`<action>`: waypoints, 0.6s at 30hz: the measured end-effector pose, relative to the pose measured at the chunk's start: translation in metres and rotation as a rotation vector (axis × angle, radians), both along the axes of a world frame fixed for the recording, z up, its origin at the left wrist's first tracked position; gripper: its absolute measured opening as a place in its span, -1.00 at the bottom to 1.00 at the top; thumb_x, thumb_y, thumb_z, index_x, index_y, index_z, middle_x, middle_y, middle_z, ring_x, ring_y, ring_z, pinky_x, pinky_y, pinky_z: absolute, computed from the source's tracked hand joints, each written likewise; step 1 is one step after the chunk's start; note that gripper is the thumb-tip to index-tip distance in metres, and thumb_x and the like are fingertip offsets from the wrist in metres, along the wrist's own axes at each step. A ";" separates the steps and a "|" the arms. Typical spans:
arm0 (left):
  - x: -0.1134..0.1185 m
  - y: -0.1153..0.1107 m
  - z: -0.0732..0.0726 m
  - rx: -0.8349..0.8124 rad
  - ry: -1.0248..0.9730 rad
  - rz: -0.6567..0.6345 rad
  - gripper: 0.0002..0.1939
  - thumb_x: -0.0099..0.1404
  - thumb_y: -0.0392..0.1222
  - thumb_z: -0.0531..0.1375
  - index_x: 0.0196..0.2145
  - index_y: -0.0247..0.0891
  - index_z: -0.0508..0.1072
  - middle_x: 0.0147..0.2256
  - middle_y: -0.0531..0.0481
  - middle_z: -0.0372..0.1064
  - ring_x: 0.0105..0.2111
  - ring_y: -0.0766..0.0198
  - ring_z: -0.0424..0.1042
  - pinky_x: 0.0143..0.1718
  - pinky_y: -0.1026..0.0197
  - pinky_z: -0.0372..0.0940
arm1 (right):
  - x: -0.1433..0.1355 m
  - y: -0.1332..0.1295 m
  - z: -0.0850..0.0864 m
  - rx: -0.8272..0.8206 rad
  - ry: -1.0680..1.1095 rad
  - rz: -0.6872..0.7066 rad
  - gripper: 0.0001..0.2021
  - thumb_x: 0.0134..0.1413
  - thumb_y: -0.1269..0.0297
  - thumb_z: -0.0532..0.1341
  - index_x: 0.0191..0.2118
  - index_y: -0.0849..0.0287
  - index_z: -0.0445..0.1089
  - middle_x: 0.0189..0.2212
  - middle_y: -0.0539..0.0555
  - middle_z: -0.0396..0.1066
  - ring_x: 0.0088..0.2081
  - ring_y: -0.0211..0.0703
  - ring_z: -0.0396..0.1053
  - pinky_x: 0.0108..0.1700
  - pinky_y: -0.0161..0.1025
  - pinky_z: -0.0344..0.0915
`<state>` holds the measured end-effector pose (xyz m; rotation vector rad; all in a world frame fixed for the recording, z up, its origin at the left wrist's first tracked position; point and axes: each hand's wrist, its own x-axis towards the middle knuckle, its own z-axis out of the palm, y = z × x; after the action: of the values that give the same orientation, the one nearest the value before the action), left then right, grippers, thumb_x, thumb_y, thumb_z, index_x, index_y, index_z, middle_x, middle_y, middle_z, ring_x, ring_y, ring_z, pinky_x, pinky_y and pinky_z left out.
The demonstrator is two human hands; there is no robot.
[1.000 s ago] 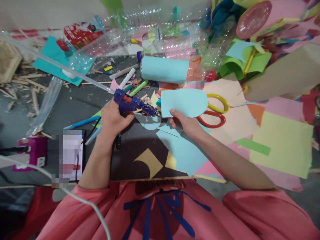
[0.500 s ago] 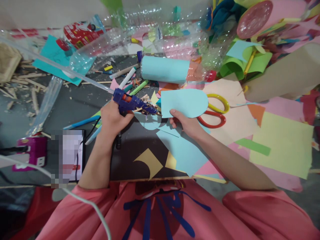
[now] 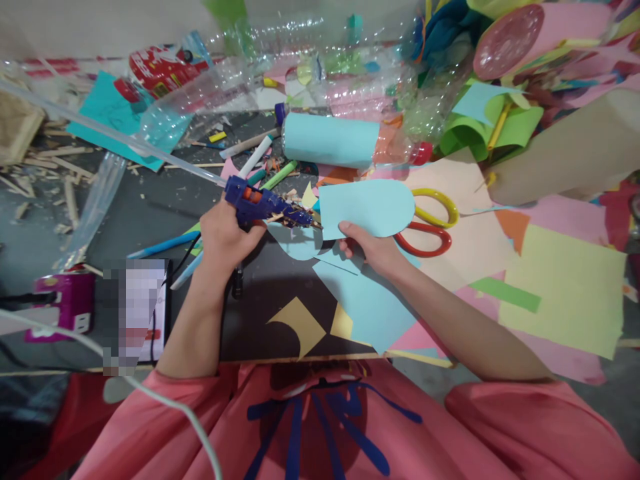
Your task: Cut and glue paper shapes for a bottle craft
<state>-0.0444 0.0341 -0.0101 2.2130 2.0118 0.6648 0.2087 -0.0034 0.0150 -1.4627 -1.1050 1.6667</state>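
My left hand is wrapped round a blue hot glue gun, with a long clear glue stick coming out of its back end. Bits of wood and debris cling to the gun's front. My right hand pinches a light blue paper piece, straight at its left end and rounded at its right. The gun's nozzle points at the left edge of this paper; whether they touch I cannot tell. Scissors with one yellow and one red handle lie just right of the paper, their blades hidden beneath it.
Behind my hands lies a plastic bottle wrapped in light blue paper. Several clear bottles, markers and wood scraps spread across the back and left. A phone and a purple box sit at left. Coloured paper sheets cover the right.
The light blue paper piece has shifted very slightly left and down in my right hand. My left hand and the glue gun have barely moved.
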 end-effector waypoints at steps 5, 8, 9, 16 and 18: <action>-0.001 0.000 0.000 -0.005 0.003 0.025 -0.63 -0.01 -0.18 0.21 -0.19 -0.25 0.36 -0.31 -0.13 0.40 -0.21 -0.08 0.46 -0.17 -0.02 0.32 | -0.001 0.000 0.001 0.012 0.002 0.010 -0.61 -0.02 0.00 0.19 -0.66 0.17 0.31 -0.73 -0.07 0.20 -0.63 -0.38 0.15 -0.51 -0.30 0.14; -0.003 0.001 -0.001 -0.008 -0.002 0.041 -0.64 -0.01 -0.17 0.22 -0.21 -0.23 0.35 -0.30 -0.11 0.39 -0.21 -0.06 0.46 -0.17 -0.01 0.32 | -0.001 0.000 0.001 0.001 0.005 0.006 -0.63 -0.04 0.00 0.20 -0.66 0.17 0.30 -0.73 -0.07 0.20 -0.63 -0.38 0.14 -0.52 -0.30 0.13; -0.004 0.001 -0.002 -0.011 -0.004 0.048 -0.64 -0.01 -0.17 0.22 -0.20 -0.22 0.35 -0.30 -0.11 0.39 -0.21 -0.06 0.46 -0.17 -0.01 0.32 | -0.001 0.000 0.002 -0.005 0.000 0.005 -0.63 -0.05 0.00 0.19 -0.66 0.17 0.30 -0.73 -0.07 0.20 -0.63 -0.38 0.14 -0.52 -0.30 0.13; -0.005 0.001 -0.002 -0.022 0.004 0.070 -0.66 0.00 -0.12 0.23 -0.23 -0.22 0.35 -0.31 -0.12 0.38 -0.21 -0.06 0.45 -0.16 -0.03 0.31 | -0.001 0.000 0.004 -0.022 -0.018 0.008 -0.65 -0.08 0.03 0.19 -0.67 0.16 0.28 -0.73 -0.07 0.20 -0.64 -0.39 0.13 -0.53 -0.30 0.14; -0.005 0.002 -0.003 -0.006 0.006 0.071 -0.66 0.01 -0.12 0.22 -0.22 -0.22 0.35 -0.31 -0.12 0.38 -0.22 -0.05 0.46 -0.17 -0.02 0.31 | -0.001 0.000 0.004 -0.021 -0.015 0.007 -0.66 -0.08 0.04 0.19 -0.67 0.16 0.28 -0.73 -0.07 0.20 -0.64 -0.38 0.14 -0.52 -0.30 0.15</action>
<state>-0.0496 0.0356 -0.0131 2.1521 2.1009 0.6581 0.2074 -0.0033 0.0187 -1.4883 -1.1052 1.6799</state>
